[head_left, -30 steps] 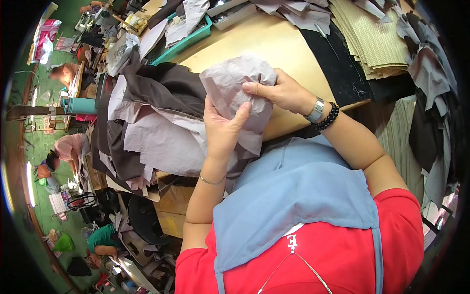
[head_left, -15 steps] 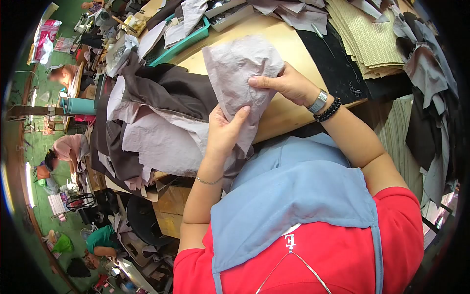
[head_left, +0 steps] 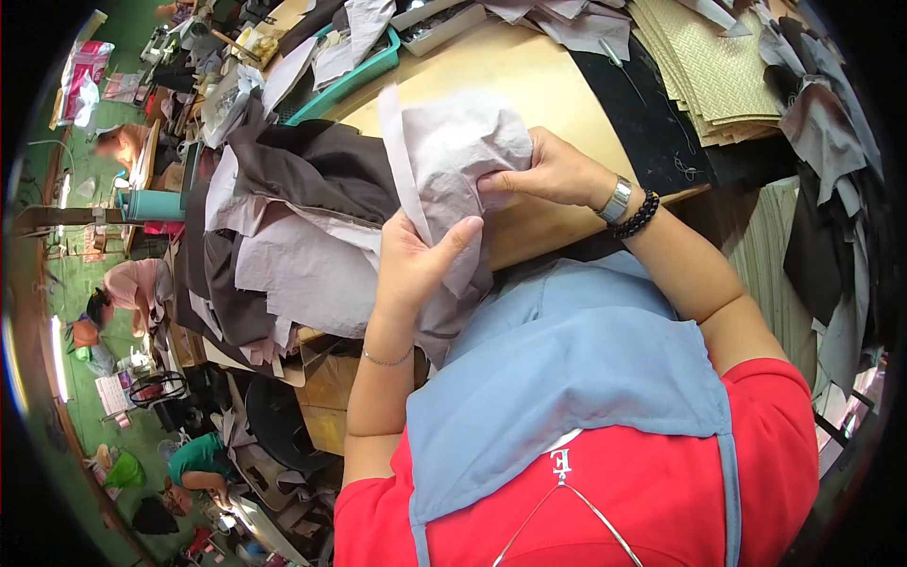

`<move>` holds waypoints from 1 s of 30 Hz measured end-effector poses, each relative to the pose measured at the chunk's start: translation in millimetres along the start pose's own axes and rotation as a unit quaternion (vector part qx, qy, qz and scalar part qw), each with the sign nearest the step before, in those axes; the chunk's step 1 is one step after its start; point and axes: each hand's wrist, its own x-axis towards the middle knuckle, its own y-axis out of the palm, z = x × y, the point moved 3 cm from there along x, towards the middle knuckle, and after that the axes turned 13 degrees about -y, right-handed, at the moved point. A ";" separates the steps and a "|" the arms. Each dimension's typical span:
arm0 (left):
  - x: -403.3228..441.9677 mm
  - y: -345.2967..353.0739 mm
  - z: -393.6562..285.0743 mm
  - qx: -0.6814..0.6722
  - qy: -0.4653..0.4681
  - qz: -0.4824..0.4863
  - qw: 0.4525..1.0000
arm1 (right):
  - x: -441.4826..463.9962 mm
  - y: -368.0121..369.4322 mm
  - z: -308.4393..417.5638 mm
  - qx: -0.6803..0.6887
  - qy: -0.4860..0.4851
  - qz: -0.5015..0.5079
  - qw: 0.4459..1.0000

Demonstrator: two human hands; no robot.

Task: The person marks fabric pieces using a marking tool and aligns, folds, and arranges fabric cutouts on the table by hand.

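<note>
A pale lilac-grey fabric piece (head_left: 463, 142), creased and partly folded over, is held up between my two hands above the wooden tabletop (head_left: 529, 80). My right hand (head_left: 548, 175) grips its right edge, thumb on top and fingers behind. On the lower left, my left hand (head_left: 420, 260) holds the same cloth, its thumb pointing up and right and its fingers mostly hidden behind. A narrow flap of the cloth stands up at the left. Below and left of my hands lies a heap of dark brown fabric (head_left: 321, 180) with more pale pieces (head_left: 302, 269).
A teal basket (head_left: 350, 80) with cloth stands at the back left. A screwdriver-like tool (head_left: 612, 55) lies on a black strip at the right, near stacked yellow woven sheets (head_left: 704, 76). Fabric hangs at far right (head_left: 831, 142). Other people work at the far left.
My left hand has shifted left and slightly down. The pale cloth has changed from a fairly flat spread to a folded shape, with a narrow flap at its left.
</note>
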 end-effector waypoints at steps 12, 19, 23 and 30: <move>6.0 -4.5 -1.2 -0.236 -0.041 -0.029 0.971 | -4.8 13.0 14.4 0.053 0.029 -0.030 0.998; 1.0 -7.0 -3.4 -0.134 -0.064 0.019 0.989 | -9.9 15.0 11.7 0.038 0.029 -0.022 0.999; 2.2 -12.3 -5.3 -0.158 -0.096 0.036 0.982 | -8.2 15.1 16.2 0.046 0.054 0.000 0.997; 10.8 5.8 3.3 -0.203 -0.044 0.006 0.978 | -14.0 20.7 8.8 -0.057 -0.043 0.004 0.997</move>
